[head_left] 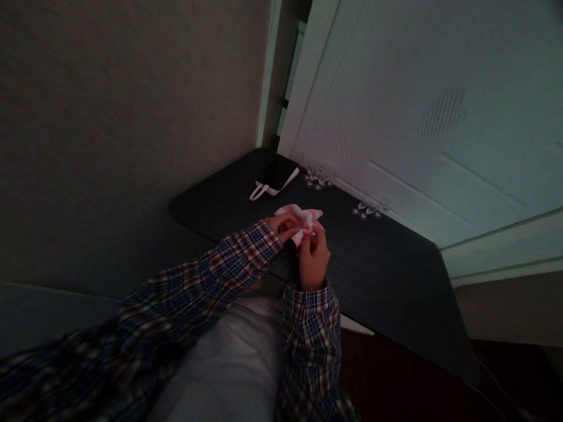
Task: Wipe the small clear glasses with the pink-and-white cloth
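Where the pink-and-white cloth (304, 214) is held: near side of the phone (278, 173), apart from it.
Left hand (280, 225): cloth pinched.
Right hand (315, 261): cloth pinched by fingertips.
Cloth work: shaping seems under way; steady pinching appears called for next.

The whole view is dim, nearly black lower right.

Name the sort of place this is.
Probably a room in a home: a dark table stands by a white panel with raised hearts, and a phone-like device lies on it.
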`<state>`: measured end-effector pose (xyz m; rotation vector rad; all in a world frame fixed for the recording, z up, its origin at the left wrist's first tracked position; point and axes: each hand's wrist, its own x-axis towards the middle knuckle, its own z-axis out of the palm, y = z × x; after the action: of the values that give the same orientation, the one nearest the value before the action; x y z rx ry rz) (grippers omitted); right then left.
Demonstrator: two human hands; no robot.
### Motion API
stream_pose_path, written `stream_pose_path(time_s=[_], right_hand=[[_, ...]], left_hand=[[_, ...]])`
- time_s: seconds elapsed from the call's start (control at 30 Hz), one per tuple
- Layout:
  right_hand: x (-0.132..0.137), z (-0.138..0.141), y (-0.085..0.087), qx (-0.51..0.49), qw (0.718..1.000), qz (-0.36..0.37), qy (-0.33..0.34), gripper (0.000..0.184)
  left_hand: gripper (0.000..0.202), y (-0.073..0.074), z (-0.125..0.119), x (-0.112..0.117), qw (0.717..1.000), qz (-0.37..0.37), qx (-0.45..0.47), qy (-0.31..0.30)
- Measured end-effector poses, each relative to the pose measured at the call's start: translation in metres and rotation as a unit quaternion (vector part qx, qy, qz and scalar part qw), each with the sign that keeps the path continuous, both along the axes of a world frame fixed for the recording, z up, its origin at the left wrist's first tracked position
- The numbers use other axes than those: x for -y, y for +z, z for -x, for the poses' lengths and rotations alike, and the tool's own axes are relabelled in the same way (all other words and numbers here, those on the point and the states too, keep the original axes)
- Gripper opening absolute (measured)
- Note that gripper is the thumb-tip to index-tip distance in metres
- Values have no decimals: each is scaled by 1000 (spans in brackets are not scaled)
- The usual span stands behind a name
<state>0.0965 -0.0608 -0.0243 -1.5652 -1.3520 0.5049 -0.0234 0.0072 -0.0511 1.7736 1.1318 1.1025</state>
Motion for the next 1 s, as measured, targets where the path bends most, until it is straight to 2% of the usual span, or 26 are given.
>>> stream_pose_path(time_s=[0.2, 0.37, 0.73, 1.0], right_hand=[[-1, 0, -2, 6, 1000, -7, 4, 29], [-2, -1, -3, 8, 1000, -10, 10, 29], [-2, -1, -4, 8, 1000, -13, 6, 27], [-3, -2, -2, 8, 1000, -5, 11, 24]], left_hand=[[31, 0, 1, 0, 1000, -3, 22, -17], [28, 5, 1, 1, 1000, -8, 16, -7], [27, 4, 0, 1, 1000, -24, 13, -14], [27, 2, -1, -1, 1000, -3, 19, -14]])
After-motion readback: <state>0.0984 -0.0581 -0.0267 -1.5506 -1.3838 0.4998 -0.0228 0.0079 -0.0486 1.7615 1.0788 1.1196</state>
